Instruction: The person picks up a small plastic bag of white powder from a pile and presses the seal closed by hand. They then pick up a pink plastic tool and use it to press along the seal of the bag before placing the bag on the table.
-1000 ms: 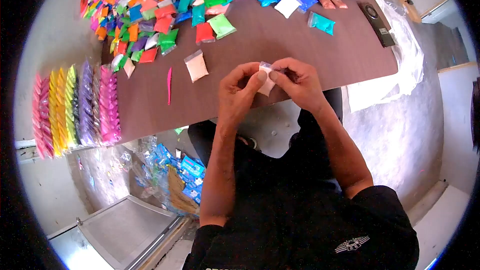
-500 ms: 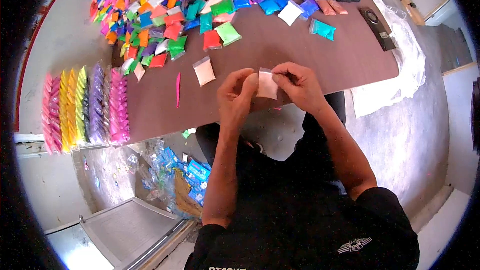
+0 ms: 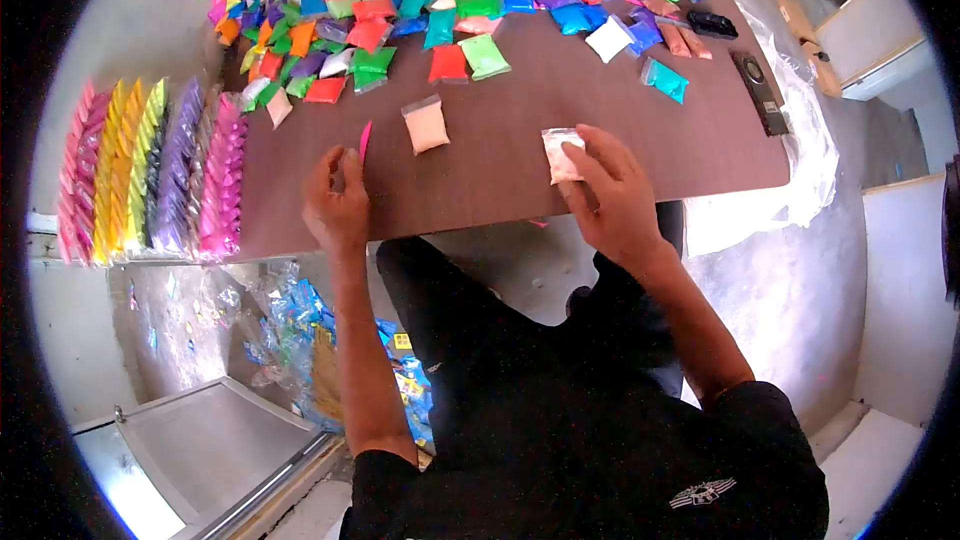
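We face a brown desk. A heap of coloured packets fills its far side, perhaps leaving us working room. Twisted strips of packets lie at the left end, seemingly sorted by colour. Our right hand pinches 1 pale packet by its right side over the near part of the desk, likely keeping most of its face uncovered. Our left hand is half curled. The pale packet looks squarish and whitish pink, clear along its far edge; 1 similar packet lies left of it. We cannot tell whether the left hand grips the slim pink stick beside it.
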`<state>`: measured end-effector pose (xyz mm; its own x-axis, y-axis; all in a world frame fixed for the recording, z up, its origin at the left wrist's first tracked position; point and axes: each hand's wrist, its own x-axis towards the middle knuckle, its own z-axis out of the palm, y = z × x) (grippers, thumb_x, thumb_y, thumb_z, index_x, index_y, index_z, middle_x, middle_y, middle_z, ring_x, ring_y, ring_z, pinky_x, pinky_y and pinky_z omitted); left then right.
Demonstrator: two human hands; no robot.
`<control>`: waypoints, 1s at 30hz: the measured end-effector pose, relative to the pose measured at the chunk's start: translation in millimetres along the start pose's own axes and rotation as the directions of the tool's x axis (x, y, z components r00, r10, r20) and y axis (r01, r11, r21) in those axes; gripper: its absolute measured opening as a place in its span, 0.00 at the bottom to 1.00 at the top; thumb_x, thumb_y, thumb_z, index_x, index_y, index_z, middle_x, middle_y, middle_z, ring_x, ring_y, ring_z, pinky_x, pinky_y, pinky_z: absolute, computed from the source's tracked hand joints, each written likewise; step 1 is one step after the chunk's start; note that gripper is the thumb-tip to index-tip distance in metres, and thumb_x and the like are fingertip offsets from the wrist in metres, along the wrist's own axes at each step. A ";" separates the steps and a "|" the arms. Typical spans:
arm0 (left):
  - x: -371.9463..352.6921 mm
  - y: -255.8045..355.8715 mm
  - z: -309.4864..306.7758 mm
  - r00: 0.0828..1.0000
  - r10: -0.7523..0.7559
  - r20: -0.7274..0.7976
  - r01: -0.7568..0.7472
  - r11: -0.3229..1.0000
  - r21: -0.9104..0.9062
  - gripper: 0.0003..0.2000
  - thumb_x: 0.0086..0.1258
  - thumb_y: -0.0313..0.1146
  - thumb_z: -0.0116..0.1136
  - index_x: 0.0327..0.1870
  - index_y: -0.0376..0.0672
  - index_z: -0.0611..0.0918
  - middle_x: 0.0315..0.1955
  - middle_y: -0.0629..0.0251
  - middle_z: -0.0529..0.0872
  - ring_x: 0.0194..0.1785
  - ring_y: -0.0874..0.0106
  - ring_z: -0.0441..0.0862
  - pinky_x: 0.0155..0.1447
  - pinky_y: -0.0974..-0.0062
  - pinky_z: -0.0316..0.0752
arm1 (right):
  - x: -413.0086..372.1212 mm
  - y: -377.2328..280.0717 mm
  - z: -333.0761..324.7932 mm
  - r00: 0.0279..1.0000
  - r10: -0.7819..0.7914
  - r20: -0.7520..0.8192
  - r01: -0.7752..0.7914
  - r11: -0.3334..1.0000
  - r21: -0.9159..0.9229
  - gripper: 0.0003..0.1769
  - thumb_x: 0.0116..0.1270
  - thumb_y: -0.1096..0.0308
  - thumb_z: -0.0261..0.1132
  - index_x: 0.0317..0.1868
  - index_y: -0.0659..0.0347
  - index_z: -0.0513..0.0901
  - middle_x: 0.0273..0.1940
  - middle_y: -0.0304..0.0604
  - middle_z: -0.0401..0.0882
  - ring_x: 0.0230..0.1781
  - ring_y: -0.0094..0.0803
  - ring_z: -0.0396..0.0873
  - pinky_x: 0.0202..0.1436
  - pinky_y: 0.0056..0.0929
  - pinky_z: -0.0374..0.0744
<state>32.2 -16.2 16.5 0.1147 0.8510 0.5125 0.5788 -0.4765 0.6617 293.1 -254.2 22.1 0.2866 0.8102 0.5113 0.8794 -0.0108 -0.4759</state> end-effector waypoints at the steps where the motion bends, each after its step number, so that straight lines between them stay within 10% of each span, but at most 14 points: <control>1: 0.9 -5.2 1.6 0.999 0.039 -0.007 -0.039 0.999 0.003 0.13 0.72 0.37 0.72 0.49 0.38 0.90 0.42 0.55 0.92 0.42 0.61 0.90 0.50 0.63 0.84 | -0.2 -2.8 1.3 1.000 -0.005 0.007 0.005 1.000 -0.005 0.23 0.68 0.68 0.71 0.63 0.60 0.83 0.68 0.56 0.77 0.69 0.54 0.76 0.69 0.48 0.76; 4: 2.0 -13.0 0.4 0.968 0.240 0.081 -0.250 0.955 0.157 0.12 0.70 0.36 0.72 0.48 0.39 0.90 0.45 0.54 0.92 0.46 0.56 0.89 0.54 0.59 0.82 | 0.1 -6.8 6.7 0.997 -0.046 0.063 0.052 0.995 -0.086 0.26 0.68 0.63 0.72 0.65 0.61 0.81 0.68 0.55 0.77 0.71 0.52 0.75 0.71 0.49 0.73; 25: 3.0 -17.3 -0.1 0.911 0.379 0.161 -0.411 0.850 0.329 0.04 0.74 0.29 0.64 0.41 0.40 0.85 0.40 0.58 0.85 0.43 0.52 0.86 0.46 0.56 0.80 | 5.7 13.2 5.5 0.992 -0.122 0.007 0.122 0.992 -0.036 0.28 0.59 0.71 0.77 0.61 0.61 0.84 0.63 0.51 0.81 0.65 0.53 0.80 0.67 0.47 0.79; 28: 8.3 -21.3 -3.7 0.926 0.330 0.184 -0.375 0.856 0.356 0.04 0.77 0.31 0.63 0.43 0.41 0.85 0.38 0.57 0.86 0.37 0.52 0.86 0.40 0.54 0.80 | 4.5 23.3 2.0 0.988 -0.157 -0.010 0.157 0.988 -0.013 0.26 0.59 0.71 0.76 0.60 0.59 0.85 0.62 0.48 0.83 0.63 0.50 0.81 0.65 0.47 0.80; 30: 11.9 -1.5 -18.3 0.939 -0.013 0.343 -0.086 0.959 0.271 0.05 0.79 0.32 0.61 0.43 0.41 0.84 0.37 0.53 0.87 0.37 0.50 0.86 0.37 0.54 0.79 | 3.0 27.2 -0.8 0.986 -0.165 -0.018 0.165 0.986 -0.006 0.25 0.60 0.70 0.75 0.60 0.57 0.85 0.61 0.46 0.83 0.63 0.48 0.82 0.64 0.46 0.80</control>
<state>18.0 -9.4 31.7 0.3772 0.8812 0.2848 0.7639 -0.4699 0.4424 318.1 -252.5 11.2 0.1441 0.7902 0.5956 0.9171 0.1195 -0.3803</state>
